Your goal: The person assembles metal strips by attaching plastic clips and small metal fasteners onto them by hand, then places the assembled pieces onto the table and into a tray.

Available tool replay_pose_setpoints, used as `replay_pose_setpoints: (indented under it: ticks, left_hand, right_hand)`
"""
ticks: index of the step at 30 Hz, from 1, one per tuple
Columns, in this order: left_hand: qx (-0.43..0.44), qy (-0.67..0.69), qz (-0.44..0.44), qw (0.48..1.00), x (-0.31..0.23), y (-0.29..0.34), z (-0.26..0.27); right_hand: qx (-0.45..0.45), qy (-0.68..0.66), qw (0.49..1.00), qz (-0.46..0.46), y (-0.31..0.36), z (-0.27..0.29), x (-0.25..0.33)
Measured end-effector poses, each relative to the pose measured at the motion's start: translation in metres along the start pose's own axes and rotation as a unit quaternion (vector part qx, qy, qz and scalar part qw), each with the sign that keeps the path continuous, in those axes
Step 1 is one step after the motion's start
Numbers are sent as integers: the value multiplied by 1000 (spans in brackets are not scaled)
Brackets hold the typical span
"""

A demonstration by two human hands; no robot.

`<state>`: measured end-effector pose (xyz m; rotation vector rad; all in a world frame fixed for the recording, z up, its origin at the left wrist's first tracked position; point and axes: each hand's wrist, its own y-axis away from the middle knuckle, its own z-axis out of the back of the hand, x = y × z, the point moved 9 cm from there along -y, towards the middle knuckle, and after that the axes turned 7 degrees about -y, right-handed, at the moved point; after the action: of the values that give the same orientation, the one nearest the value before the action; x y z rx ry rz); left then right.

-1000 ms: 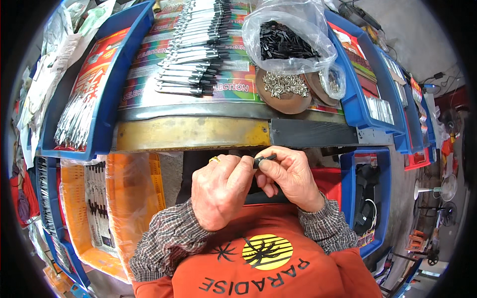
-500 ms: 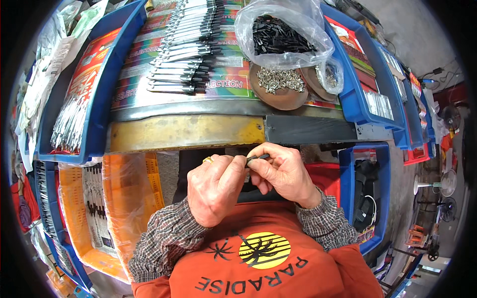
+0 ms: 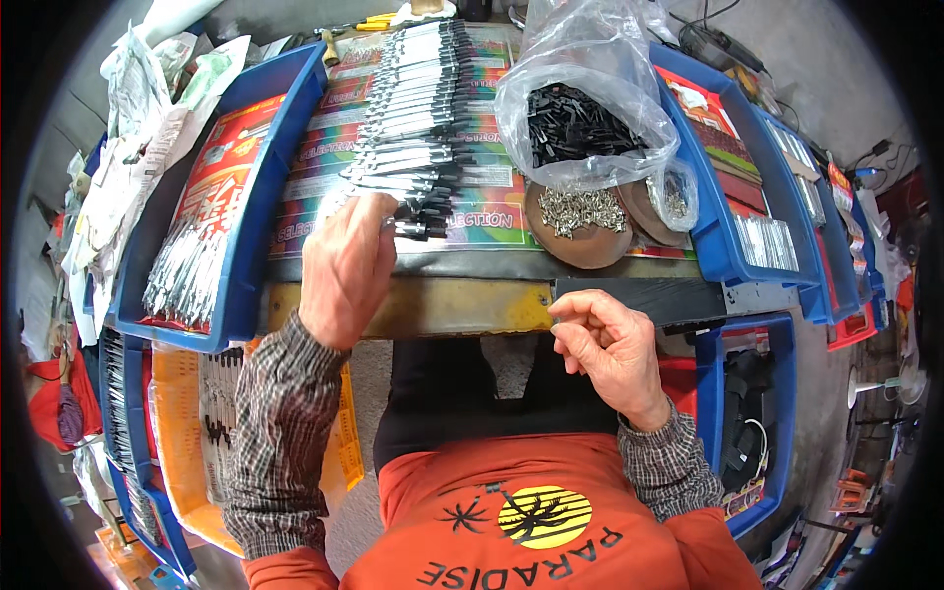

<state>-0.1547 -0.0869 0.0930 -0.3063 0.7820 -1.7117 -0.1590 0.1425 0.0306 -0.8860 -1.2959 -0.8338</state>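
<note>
In the head view, the left hand (image 3: 346, 265) reached over the front edge of the desk (image 3: 482, 264), its fingers bent down at the near end of a long row of slim silver-and-black pieces (image 3: 411, 138). The back of that hand hid the fingertips, so whether they gripped a piece could not be told. The right hand (image 3: 612, 352) hung apart, just in front of the desk edge, with thumb and forefinger curled close together; whether anything tiny lay between them was too small to tell. To the right of the row, small metal parts (image 3: 580, 210) sat on a round brown dish (image 3: 587, 254), and a clear bag (image 3: 651, 171) held loose black parts (image 3: 575, 123).

The step in hand appeared to be handling a piece at the row's near end. The next move seemed to call for a light, precise fingertip grip that left the neighbouring pieces undisturbed.
</note>
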Motion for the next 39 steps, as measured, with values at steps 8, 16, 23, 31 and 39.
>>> replay_pose_setpoints:
  ticks: [8, 16, 23, 31, 39]
  left_hand:
    - [49, -13, -5, 999, 17, -28, -33]
    - [42, -31, -40, 998, 17, -37, -48]
    - [23, -20, -51, 998, 16, -38, -48]
    - [-24, -22, -60, 998, 16, -34, -37]
    - [-8, -41, -66, 997, 1, 2, 12]
  right_hand:
    - [9, 6, 1000, -19, -3, 0, -3]
    - [9, 6, 1000, -13, -2, 0, -4]
    - [12, 18, 1000, 8, -1, 1, -4]
    - [6, 27, 1000, 6, -2, -2, -2]
    - [-10, 2, 999, -35, 1, 2, -7]
